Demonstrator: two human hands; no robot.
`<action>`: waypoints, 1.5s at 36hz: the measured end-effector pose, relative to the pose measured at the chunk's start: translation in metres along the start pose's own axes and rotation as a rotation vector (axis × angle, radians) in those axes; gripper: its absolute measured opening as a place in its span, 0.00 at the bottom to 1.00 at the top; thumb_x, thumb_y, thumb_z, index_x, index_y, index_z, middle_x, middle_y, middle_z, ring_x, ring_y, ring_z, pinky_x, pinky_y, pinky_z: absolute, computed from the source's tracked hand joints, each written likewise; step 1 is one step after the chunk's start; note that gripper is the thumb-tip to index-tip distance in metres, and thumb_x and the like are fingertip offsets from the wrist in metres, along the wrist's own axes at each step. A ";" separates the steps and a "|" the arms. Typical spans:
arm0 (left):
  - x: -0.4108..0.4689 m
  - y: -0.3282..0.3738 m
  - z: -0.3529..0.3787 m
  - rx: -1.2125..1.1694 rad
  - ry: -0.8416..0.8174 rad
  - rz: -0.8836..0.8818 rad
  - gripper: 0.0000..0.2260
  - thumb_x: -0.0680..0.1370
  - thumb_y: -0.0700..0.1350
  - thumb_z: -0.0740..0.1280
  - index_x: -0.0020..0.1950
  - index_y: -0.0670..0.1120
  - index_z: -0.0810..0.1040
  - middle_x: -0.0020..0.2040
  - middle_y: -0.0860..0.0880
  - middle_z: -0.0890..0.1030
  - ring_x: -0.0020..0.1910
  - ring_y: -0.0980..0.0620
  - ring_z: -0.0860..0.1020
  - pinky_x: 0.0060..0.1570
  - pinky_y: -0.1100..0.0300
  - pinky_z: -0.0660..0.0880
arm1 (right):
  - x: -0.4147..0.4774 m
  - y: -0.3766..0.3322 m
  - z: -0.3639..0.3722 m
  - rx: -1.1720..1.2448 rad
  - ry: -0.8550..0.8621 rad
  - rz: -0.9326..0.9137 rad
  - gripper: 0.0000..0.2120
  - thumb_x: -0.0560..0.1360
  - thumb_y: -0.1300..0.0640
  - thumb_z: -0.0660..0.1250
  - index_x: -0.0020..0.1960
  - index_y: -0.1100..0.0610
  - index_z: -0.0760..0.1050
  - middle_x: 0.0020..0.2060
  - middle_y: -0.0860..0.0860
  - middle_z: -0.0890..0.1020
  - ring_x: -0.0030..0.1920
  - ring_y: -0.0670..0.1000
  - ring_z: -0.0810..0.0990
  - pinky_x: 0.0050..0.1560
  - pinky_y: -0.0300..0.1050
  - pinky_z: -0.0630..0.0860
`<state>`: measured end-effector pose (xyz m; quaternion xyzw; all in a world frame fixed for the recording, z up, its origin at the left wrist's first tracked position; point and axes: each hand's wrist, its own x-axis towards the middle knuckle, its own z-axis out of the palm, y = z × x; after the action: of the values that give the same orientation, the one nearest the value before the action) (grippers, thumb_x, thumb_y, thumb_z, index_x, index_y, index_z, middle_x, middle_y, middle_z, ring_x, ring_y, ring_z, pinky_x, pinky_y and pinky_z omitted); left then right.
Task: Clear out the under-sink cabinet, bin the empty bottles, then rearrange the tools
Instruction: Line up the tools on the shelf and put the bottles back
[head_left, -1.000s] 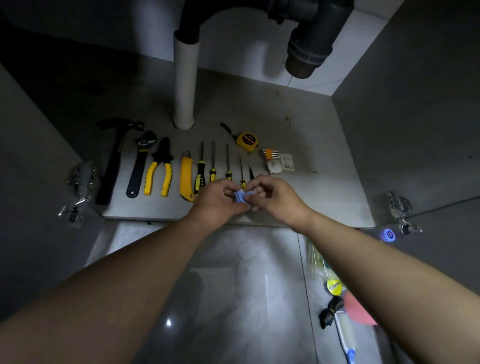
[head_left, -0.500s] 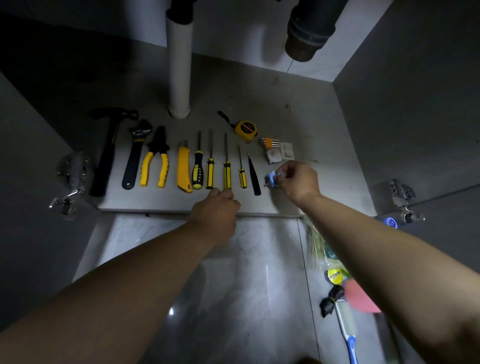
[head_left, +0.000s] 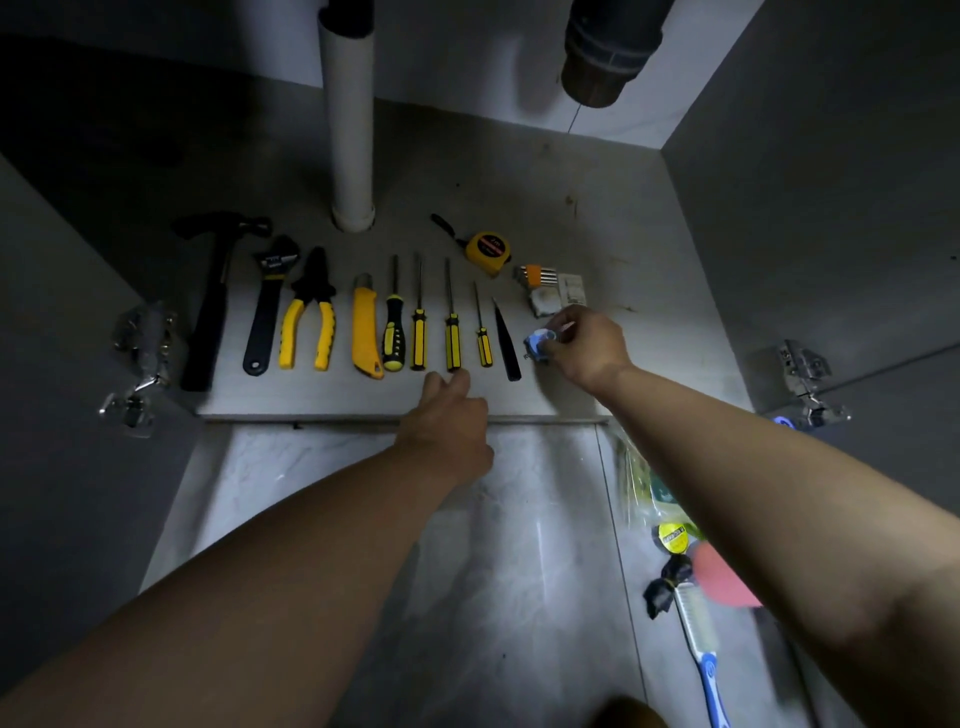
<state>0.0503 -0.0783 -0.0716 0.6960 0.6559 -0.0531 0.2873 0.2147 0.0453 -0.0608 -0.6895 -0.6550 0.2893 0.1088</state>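
Tools lie in a row on the cabinet floor (head_left: 613, 249): a black hammer (head_left: 208, 306), a wrench (head_left: 267, 306), yellow pliers (head_left: 307, 317), a yellow utility knife (head_left: 365, 327), several yellow-and-black screwdrivers (head_left: 452, 332) and a black pointed tool (head_left: 506, 343). My right hand (head_left: 587, 345) pinches a small blue roll of tape (head_left: 540, 345) at the row's right end, low over the floor. My left hand (head_left: 449, 415) hovers near the cabinet's front edge, its fingers close to a screwdriver handle and holding nothing.
A yellow tape measure (head_left: 488, 252), hex keys (head_left: 537, 274) and small white parts (head_left: 558, 296) lie behind the row. A white pipe (head_left: 350, 130) and a dark drain trap (head_left: 608, 57) hang above. On the tiles at right lie a blue brush (head_left: 701, 644), a bag and a red object (head_left: 719, 577).
One second ago both hands held the blue roll together. My right hand has carried it right to the end of the row; my left hand let go and dropped toward the cabinet edge.
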 end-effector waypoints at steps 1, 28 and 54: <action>-0.001 0.001 0.003 0.005 0.007 -0.001 0.27 0.78 0.53 0.66 0.76 0.47 0.68 0.75 0.46 0.60 0.73 0.42 0.58 0.62 0.48 0.72 | -0.002 0.002 -0.005 -0.005 -0.005 -0.010 0.10 0.76 0.56 0.72 0.57 0.55 0.79 0.52 0.53 0.83 0.52 0.52 0.80 0.51 0.41 0.74; -0.053 0.135 0.080 -0.148 -0.370 0.143 0.17 0.81 0.51 0.66 0.69 0.48 0.76 0.70 0.47 0.76 0.67 0.48 0.74 0.63 0.59 0.70 | -0.265 0.264 -0.059 0.121 -0.391 0.644 0.10 0.77 0.59 0.68 0.55 0.64 0.78 0.49 0.63 0.84 0.44 0.57 0.84 0.52 0.51 0.83; -0.026 0.138 0.096 -0.074 -0.201 0.204 0.14 0.80 0.40 0.63 0.64 0.47 0.79 0.60 0.47 0.76 0.59 0.48 0.78 0.60 0.59 0.73 | -0.281 0.293 0.013 0.078 -0.055 0.340 0.14 0.68 0.49 0.72 0.38 0.51 0.67 0.35 0.47 0.74 0.37 0.51 0.75 0.36 0.45 0.66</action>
<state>0.2065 -0.1430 -0.0937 0.7391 0.5512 -0.0688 0.3810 0.4613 -0.2642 -0.1541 -0.7773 -0.5202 0.3476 0.0668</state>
